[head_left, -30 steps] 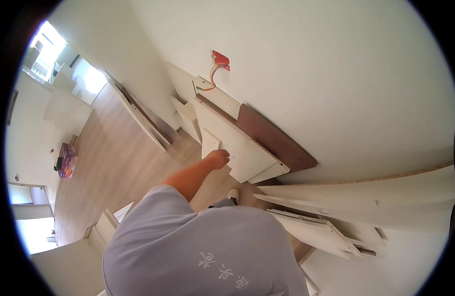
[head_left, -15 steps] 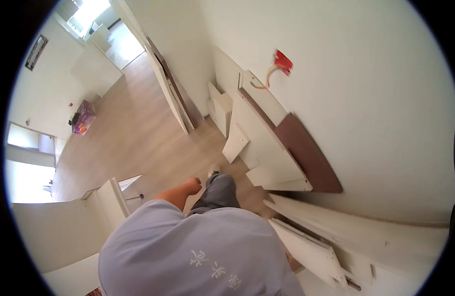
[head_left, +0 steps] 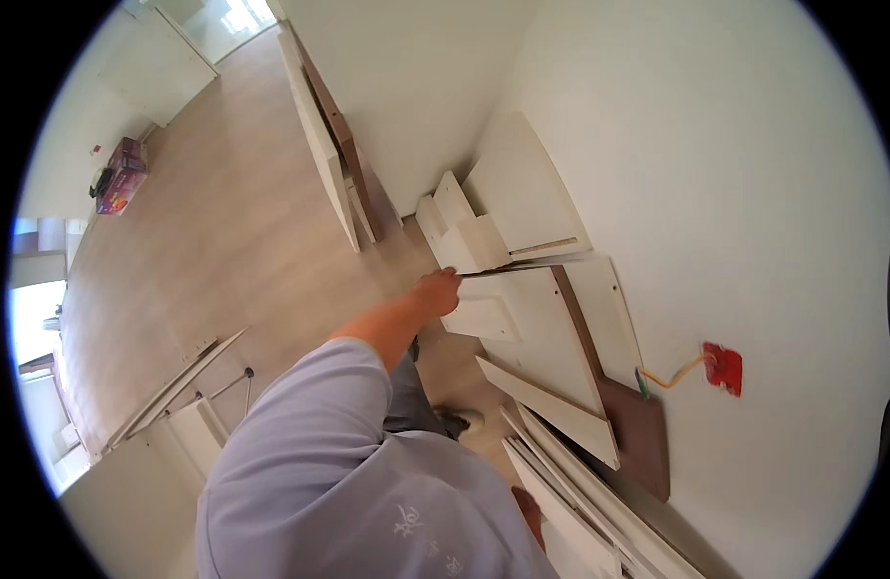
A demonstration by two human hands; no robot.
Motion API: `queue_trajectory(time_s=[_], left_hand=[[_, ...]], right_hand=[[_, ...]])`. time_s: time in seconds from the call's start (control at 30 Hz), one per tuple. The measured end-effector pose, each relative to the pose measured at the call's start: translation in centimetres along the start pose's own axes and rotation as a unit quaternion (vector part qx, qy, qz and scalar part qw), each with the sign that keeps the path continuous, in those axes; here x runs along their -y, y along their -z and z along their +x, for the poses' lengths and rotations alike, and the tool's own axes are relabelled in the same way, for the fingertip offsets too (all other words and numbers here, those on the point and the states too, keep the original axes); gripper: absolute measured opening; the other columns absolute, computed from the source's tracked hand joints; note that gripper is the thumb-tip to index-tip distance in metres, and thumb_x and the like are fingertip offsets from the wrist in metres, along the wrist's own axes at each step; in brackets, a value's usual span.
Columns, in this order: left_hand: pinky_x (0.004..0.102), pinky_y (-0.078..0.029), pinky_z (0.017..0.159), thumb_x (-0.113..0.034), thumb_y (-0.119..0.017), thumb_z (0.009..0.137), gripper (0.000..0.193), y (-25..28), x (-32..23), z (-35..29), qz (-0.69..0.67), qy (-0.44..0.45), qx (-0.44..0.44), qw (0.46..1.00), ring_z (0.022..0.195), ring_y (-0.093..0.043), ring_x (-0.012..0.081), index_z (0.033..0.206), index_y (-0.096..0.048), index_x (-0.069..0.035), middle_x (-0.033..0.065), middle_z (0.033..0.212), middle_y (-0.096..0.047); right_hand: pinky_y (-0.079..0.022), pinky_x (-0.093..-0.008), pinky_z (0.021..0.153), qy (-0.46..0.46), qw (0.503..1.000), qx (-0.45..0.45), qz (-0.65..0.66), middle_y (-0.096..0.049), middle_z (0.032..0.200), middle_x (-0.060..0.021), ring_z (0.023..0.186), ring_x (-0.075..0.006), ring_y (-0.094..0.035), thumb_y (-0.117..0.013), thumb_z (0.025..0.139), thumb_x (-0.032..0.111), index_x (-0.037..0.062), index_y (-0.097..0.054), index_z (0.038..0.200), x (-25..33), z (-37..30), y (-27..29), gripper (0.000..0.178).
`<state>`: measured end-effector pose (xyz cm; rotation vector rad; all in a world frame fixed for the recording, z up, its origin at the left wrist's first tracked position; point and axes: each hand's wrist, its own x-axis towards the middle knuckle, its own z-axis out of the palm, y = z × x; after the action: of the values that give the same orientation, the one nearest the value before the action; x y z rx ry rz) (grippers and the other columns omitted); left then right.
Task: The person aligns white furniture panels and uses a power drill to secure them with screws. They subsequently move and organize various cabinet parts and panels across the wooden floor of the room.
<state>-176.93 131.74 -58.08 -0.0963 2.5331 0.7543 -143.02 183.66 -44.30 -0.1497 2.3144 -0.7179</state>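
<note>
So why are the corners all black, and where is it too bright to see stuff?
In the head view, the black corners probably come from the round fisheye lens; in that same view, the window at the top and the opening at far left glare nearly white, while the left hand is away from the glare.

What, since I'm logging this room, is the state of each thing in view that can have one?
Large flat white board, propped at the wall
Flat brown panel, partly covered
Person's bare left hand, at the large board's end; grip unclear
Square red wall box, uncovered
Thin yellow wire, sticking out of the red box
Long narrow white board, standing on edge
Purple printed carton, on the floor; open or shut unclear
</note>
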Motion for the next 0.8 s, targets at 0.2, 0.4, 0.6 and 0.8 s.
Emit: queue_trajectory(time_s=[0.2,0.4,0.6,0.8], left_hand=[[0.0463,-0.049,0.097,-0.018,-0.067,0.086,0.045,2.4,-0.4,6.4,0.174,-0.073,0.056,0.98,0.136,-0.049,0.0305,0.129,-0.065,-0.005,0.0135,0.168,-0.02],[0.0406,-0.046,0.094,-0.012,-0.073,0.08,0.059,5.1,-0.5,6.0,0.218,-0.033,0.194,0.956,0.122,-0.056,0.0282,0.138,-0.063,-0.007,0.0115,0.171,-0.007],[0.0453,-0.038,0.11,-0.017,-0.065,0.088,0.037,1.5,3.6,1.3,0.208,-0.053,0.123,0.969,0.138,-0.044,0.0292,0.123,-0.073,-0.009,0.0076,0.172,-0.004],[0.0454,-0.013,0.127,-0.017,-0.061,0.091,0.039,1.6,7.6,-5.2,0.213,-0.041,0.154,0.964,0.157,-0.012,0.0288,0.128,-0.07,-0.008,0.0064,0.172,-0.004]], right_hand=[[-0.049,-0.0324,0.101,-0.208,0.933,-0.061,0.288,-0.068,0.125,-0.0125,0.114,-0.0191,-0.065,-0.065,0.097,0.008,-0.0015,-0.061,0.13,19.9,8.0,10.4,0.034],[-0.05,-0.034,0.1,-0.265,0.942,-0.011,0.207,-0.07,0.121,-0.0137,0.113,-0.0237,-0.066,-0.065,0.096,0.013,-0.0015,-0.07,0.116,13.5,4.9,7.4,0.026],[-0.053,-0.0357,0.097,-0.29,0.948,0.032,0.129,-0.072,0.115,-0.0163,0.111,-0.0275,-0.069,-0.066,0.094,0.02,0.0026,-0.072,0.112,5.6,-2.1,3.2,0.025],[-0.053,-0.0321,0.095,-0.305,0.911,0.016,0.277,-0.073,0.114,-0.0124,0.108,-0.0224,-0.069,-0.065,0.095,0.017,0.0002,-0.068,0.12,8.9,2.3,4.7,0.03]])
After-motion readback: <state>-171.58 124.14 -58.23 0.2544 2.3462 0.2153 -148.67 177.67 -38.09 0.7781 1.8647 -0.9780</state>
